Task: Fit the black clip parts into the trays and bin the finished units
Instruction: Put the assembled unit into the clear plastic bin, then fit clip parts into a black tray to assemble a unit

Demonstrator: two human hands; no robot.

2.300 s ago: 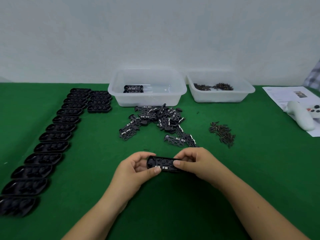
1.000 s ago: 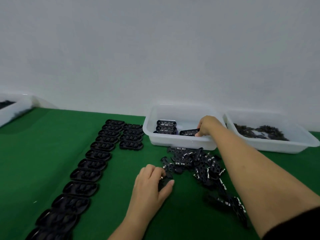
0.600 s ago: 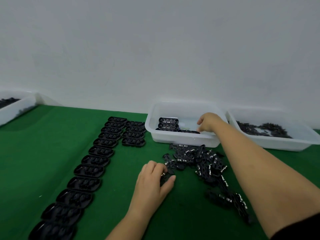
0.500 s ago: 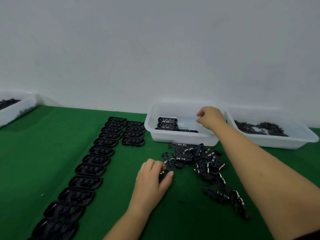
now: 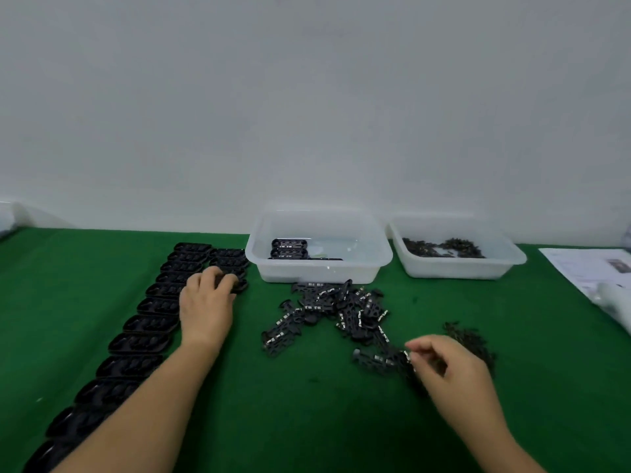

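Both hands (image 5: 206,303) (image 5: 447,368) on black parts (image 5: 379,358)

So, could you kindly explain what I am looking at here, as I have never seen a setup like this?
There is no machine here: a person works with two bare hands, and the one picture comes from a camera worn on their head, looking forward and down at a green table.

The left hand reaches to the short row of black trays and grips the nearest one. A longer row of trays runs beside it towards the camera. The right hand pinches a part at the near end of the pile of black clip parts.

Behind the pile, a clear bin holds a few finished units. A second clear bin holds small dark pieces, with a loose heap of them by the right hand. Printed paper lies at the far right.
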